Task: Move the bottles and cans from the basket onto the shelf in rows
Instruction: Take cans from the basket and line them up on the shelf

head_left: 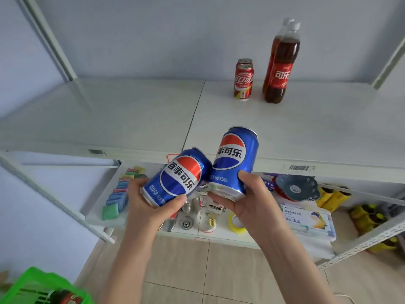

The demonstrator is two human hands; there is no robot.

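Observation:
My left hand (153, 205) grips a blue cola can (177, 176) tilted to the right. My right hand (247, 198) holds a second blue can (234, 159), nearly upright. Both cans hover just in front of the white shelf (131, 115) edge, their tops almost touching. On the shelf at the back right stand two red cans (243, 80), one behind the other, and two dark cola bottles (280, 62) in a row beside them. The green basket (37, 286) shows at the bottom left corner with something red inside.
A lower shelf (219, 233) holds coloured sponges (119, 194), metal parts, a tape roll (236, 222), a patterned bowl (295, 187) and a boxed packet. Yellow rolls (331, 196) lie at the right. White uprights frame the shelf. Tiled floor lies below.

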